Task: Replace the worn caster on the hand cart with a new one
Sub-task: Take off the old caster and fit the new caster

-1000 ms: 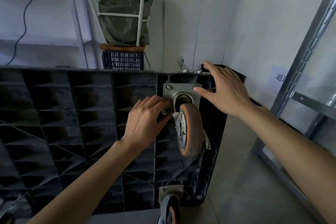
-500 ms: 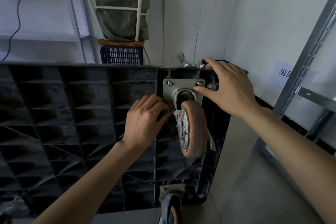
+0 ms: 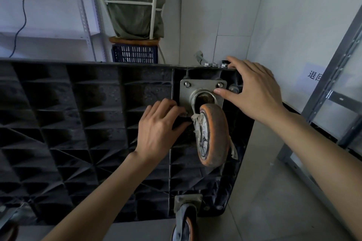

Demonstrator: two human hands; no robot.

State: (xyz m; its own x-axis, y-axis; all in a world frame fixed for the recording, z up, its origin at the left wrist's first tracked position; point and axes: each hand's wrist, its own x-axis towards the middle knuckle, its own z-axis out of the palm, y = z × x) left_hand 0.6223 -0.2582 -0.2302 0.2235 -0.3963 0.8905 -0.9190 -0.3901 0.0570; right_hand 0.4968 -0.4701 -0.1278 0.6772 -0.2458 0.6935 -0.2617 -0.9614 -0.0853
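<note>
The hand cart stands on its side, its black ribbed underside facing me. A worn orange caster hangs from a grey mounting plate near the cart's upper right corner. Two bolts show at the plate's top corners. My left hand is at the plate's lower left corner, fingertips pinching a small fastener there. My right hand grips the cart's top right edge, with the thumb pressing on the plate's right side. A few loose nuts sit on the cart's top edge beside my right fingers.
A second caster sticks out at the cart's lower edge. Behind the cart are a blue crate, a green sack in a white frame and white shelving. Grey metal racking stands to the right, above a tiled floor.
My right hand has slid up the cart's edge toward the loose nuts, thumb still on the plate. My left hand stays at the plate's lower left corner.
</note>
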